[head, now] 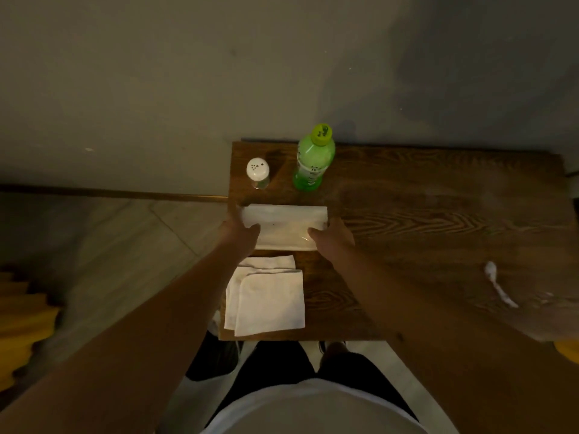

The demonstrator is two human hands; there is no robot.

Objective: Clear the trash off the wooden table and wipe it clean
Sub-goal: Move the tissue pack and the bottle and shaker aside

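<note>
Gripping the white packet at centre frame, your left hand pinches its left end and your right hand its right end, both closed on it; its long axis runs left to right between them. Below it lie folded napkins on the wooden table. Lower right, a crumpled white scrap sits nearer your right arm.
</note>
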